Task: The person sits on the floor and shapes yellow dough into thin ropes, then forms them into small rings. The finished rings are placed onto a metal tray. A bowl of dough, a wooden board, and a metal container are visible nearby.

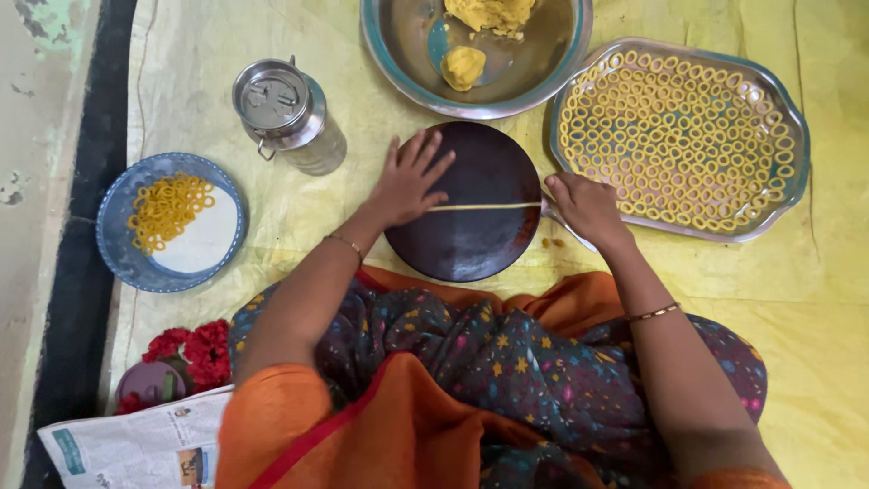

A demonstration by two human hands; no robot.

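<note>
Left hand (407, 181) lies flat, fingers spread, on the dark round board (466, 204), pressing one end of a thin dough rope (484, 206) stretched across it. Right hand (587, 206) rests at the board's right edge, fingers curled; it appears to pinch the rope's other end, though the grip is hidden. Tray (792, 118) of finished rings sits just right, within reach; the dough bowl (389, 54) is directly ahead.

Steel lidded can (288, 113), red flowers (192, 351) and folded newspaper (136, 445) (lower left) lie nearby.
</note>
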